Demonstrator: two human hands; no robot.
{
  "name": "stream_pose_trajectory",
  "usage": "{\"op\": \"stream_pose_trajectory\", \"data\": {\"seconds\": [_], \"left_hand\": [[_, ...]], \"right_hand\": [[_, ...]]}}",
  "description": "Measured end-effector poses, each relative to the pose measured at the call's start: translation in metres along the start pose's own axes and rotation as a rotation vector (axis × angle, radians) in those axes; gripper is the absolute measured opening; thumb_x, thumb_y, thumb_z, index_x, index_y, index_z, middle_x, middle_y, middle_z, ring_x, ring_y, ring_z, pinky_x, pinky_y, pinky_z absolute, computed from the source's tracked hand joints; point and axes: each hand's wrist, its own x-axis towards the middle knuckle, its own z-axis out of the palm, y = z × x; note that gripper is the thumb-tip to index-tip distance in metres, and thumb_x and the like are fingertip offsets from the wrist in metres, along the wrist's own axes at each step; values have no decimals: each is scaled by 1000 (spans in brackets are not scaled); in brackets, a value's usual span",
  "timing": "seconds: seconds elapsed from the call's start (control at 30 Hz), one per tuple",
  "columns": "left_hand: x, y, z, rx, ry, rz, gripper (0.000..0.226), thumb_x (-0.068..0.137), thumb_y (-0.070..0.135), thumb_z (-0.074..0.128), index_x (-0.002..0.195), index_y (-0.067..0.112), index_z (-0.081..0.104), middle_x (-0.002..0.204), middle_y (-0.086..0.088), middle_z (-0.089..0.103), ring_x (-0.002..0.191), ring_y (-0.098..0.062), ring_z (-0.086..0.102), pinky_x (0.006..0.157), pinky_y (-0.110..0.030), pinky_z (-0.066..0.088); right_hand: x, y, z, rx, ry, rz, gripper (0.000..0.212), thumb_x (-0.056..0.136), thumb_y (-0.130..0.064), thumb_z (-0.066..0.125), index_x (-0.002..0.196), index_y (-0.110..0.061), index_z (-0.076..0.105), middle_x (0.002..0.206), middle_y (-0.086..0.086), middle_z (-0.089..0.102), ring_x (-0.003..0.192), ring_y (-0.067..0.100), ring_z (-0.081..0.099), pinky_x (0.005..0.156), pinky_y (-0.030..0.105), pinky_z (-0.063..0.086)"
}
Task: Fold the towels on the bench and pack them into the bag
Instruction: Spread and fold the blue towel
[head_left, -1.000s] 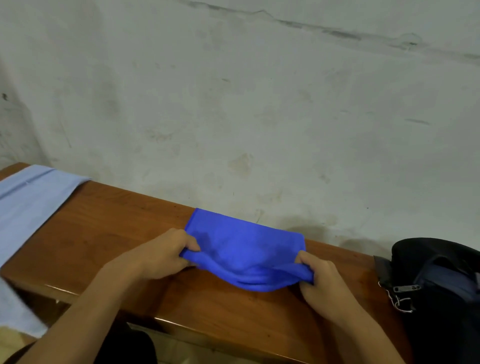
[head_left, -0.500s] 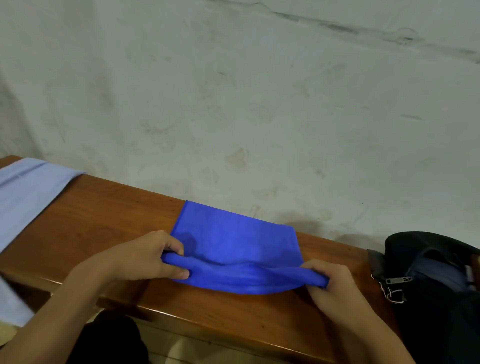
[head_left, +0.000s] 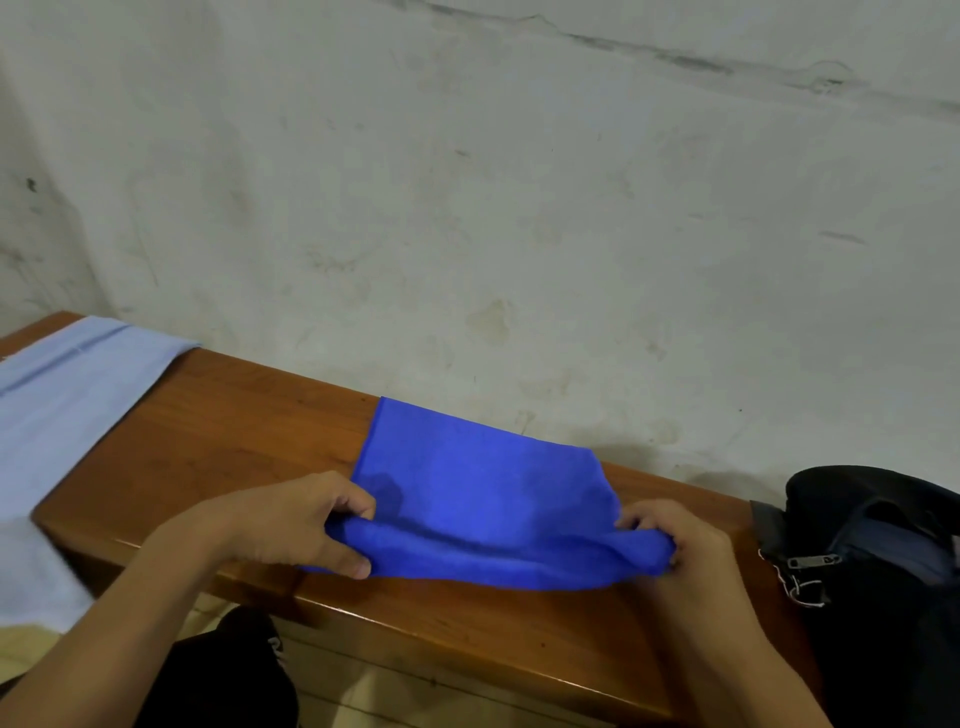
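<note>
A bright blue soft cloth towel (head_left: 483, 493) lies on the long brown wooden desk (head_left: 234, 431), in the middle, with its far edge close to the pale, stained wall (head_left: 467, 182). The near edge of the towel is bunched up into a thick roll. The person's left hand (head_left: 291, 525) holds the left end of that roll, with the thumb under it and the fingers curled over the top, so this grip is pinching the towel. The right hand (head_left: 680, 551) holds the right end of the roll the same way, its fingers curled round the cloth, so that grip is pinching the towel too. The rest of the towel lies flat on the desk behind the hands. A pale blue cloth (head_left: 57, 415) lies spread over the left end of the desk and hangs down over the front edge. A black fabric bag (head_left: 883, 571) with a metal zip pull sits at the right end of the desk, just beside the right hand but not touching it. The bag's top looks open, with something blue-grey inside.
</note>
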Motion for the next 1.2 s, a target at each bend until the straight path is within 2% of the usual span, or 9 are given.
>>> {"op": "stream_pose_trajectory", "data": {"seconds": [0.1, 0.2, 0.3, 0.4, 0.63, 0.73, 0.97, 1.03, 1.2], "left_hand": [[-1, 0, 0, -29, -33, -9, 21, 78, 39, 81, 76, 32, 62, 67, 19, 45, 66, 0, 43, 62, -14, 34], [-3, 0, -3, -70, -74, -3, 18, 80, 36, 80, 74, 35, 63, 68, 19, 49, 68, 1, 46, 64, -15, 36], [-7, -5, -5, -151, -114, -2, 21, 80, 36, 81, 75, 26, 63, 66, 1, 48, 64, -13, 41, 62, -27, 33], [-9, -11, -6, -187, -79, -22, 25, 78, 37, 82, 75, 22, 62, 61, -3, 42, 61, -18, 35, 58, -28, 27], [-2, -16, -3, -308, 7, 18, 21, 82, 33, 79, 81, 17, 66, 74, -6, 60, 72, -17, 53, 71, -34, 40], [0, -17, -5, -272, 24, 13, 14, 86, 32, 76, 84, 20, 68, 82, -9, 67, 79, -25, 62, 78, -42, 49], [-4, -17, -8, -260, 119, 36, 2, 87, 19, 73, 87, 21, 72, 90, -3, 72, 90, -19, 68, 90, -36, 53], [-6, -17, -6, -267, 147, 69, 6, 85, 18, 76, 87, 24, 74, 90, -2, 73, 89, -20, 67, 85, -36, 53], [-7, -12, -1, -383, 213, 135, 9, 84, 14, 77, 92, 16, 75, 93, -4, 72, 90, -18, 67, 82, -28, 51]], "right_hand": [[-8, -4, -2, 25, -253, 53, 58, 74, 11, 72, 77, -45, 59, 94, -26, 69, 94, -5, 65, 73, 14, 51], [-15, -11, -8, 126, -246, 66, 35, 80, 6, 71, 78, -28, 63, 86, -12, 72, 87, 3, 68, 71, 25, 55], [-18, -12, -10, 298, -143, 166, 37, 86, 9, 62, 70, -23, 55, 66, 10, 57, 61, 25, 53, 56, 41, 40], [-16, -18, -8, 339, 6, 212, 23, 92, -3, 64, 85, -24, 61, 74, 6, 67, 67, 24, 65, 62, 48, 54], [-2, -14, -1, 30, 352, 186, 17, 95, -46, 56, 90, -32, 63, 68, -8, 66, 67, 10, 63, 58, 31, 51], [2, -21, 4, 299, 369, 318, 24, 101, -37, 48, 88, -26, 65, 63, 3, 69, 57, 21, 66, 61, 42, 56], [-2, -30, 3, 579, 250, 327, 30, 103, -25, 51, 76, -24, 65, 83, -2, 70, 84, 18, 67, 77, 43, 50], [-7, -17, 1, 453, 115, 272, 29, 99, -38, 57, 80, -16, 64, 90, 1, 69, 92, 25, 66, 81, 50, 52], [-13, 7, -2, -96, -74, 192, 26, 81, -39, 74, 63, -26, 61, 105, -28, 61, 111, -11, 47, 88, 33, 50]]}}
